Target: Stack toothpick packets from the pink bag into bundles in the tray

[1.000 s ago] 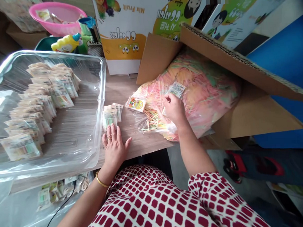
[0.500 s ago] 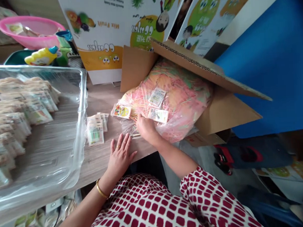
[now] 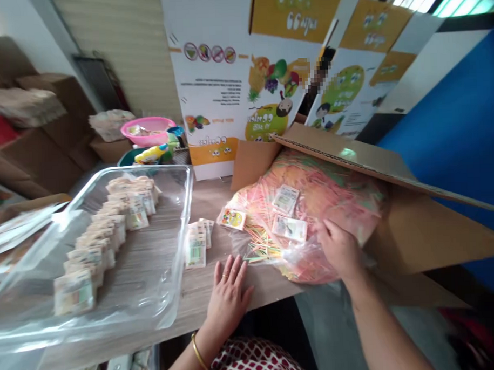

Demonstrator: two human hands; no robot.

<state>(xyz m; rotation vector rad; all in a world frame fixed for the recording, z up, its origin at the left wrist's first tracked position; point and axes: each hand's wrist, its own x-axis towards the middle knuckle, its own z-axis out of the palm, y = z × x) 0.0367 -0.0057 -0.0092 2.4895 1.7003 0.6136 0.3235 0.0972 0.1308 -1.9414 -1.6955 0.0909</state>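
My left hand (image 3: 230, 293) lies flat on the wooden table (image 3: 215, 194), fingers spread, just below a small stack of paper sachets (image 3: 196, 249). Against the side of a large clear plastic bag (image 3: 340, 203), my right hand (image 3: 340, 252) has its fingers curled, seemingly pinching the film. Thin pink, yellow and green sticks fill the bag, and loose sticks (image 3: 263, 246) show at its mouth. Two printed sachets, an upper one (image 3: 286, 200) and a lower one (image 3: 289, 228), rest on the bag. A sachet with a fruit picture (image 3: 233, 218) lies at its left edge.
A clear plastic tray (image 3: 187, 208) at left holds rows of sachets (image 3: 136, 210). The bag sits in an open cardboard box (image 3: 430, 232) with raised flaps. Tall printed cartons (image 3: 215, 94) stand behind, beside a pink basin (image 3: 148, 137). A blue panel (image 3: 451, 113) rises at right.
My right hand has moved right, from the loose sticks to the side of the bag, uncovering the sticks. My left hand stays flat on the table. The view has tilted up and turned left.
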